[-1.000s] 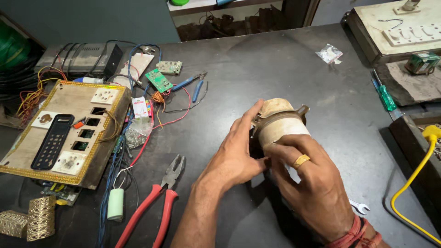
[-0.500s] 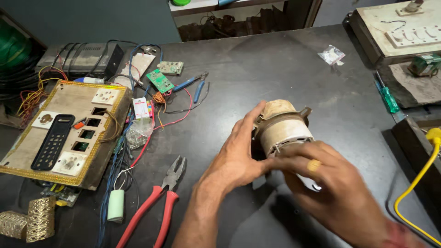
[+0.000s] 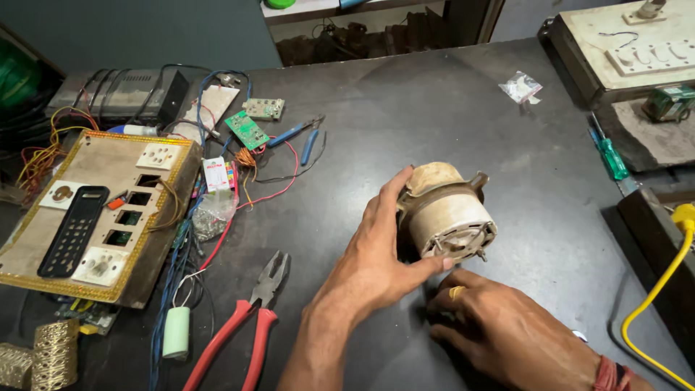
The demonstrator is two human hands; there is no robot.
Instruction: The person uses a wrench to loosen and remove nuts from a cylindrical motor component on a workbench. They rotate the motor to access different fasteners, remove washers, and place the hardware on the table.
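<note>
Just right of the frame's centre I see my left hand (image 3: 376,257) clamped around the near side of a dusty cream electric motor (image 3: 445,210), which lies on its side on the dark table (image 3: 434,94), thumb under its face and fingers curled over its back. My right hand (image 3: 507,333) rests on the table just below the motor, fingers loosely curled and holding nothing, a gold ring (image 3: 457,292) showing. Red-handled pliers (image 3: 242,329) lie lower left of centre.

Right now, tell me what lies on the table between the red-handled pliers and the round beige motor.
In the head view, only the left hand and its forearm cross that stretch, the hand gripping the round beige motor; beside the red-handled pliers the dark table is bare.
</note>
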